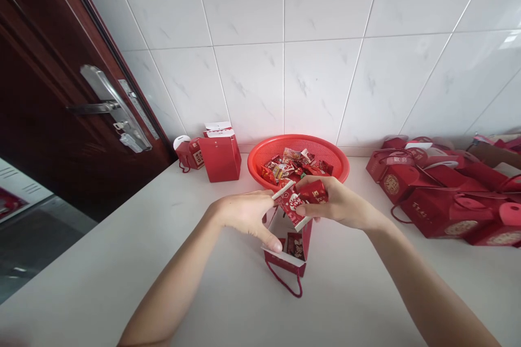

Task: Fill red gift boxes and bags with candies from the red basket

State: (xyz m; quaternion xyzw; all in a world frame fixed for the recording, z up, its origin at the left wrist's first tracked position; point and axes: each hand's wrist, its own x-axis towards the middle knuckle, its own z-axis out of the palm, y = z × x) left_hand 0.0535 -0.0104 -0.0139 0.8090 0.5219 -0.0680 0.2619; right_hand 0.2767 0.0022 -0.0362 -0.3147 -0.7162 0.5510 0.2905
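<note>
An opened red gift box point(307, 244) with a dark red cord handle point(285, 284) stands on the white table in front of me. Wrapped sweets point(296, 245) lie inside it. My left hand point(244, 214) grips the box, its thumb on the near flap and its fingertips partly hidden toward the far side. Above the box opening, my right hand point(342, 203) holds red wrapped sweets point(292, 203) between thumb and fingers. Just behind my hands is a red plastic basket point(254, 158) heaped with sweets in wrappers point(291, 160).
A tall open red box point(220, 157) and a smaller red box point(190, 153) stand at the back left. Several closed red gift boxes point(443, 211) crowd the right side. Behind is a tiled wall point(317, 87); a brown door point(49, 81) is at left.
</note>
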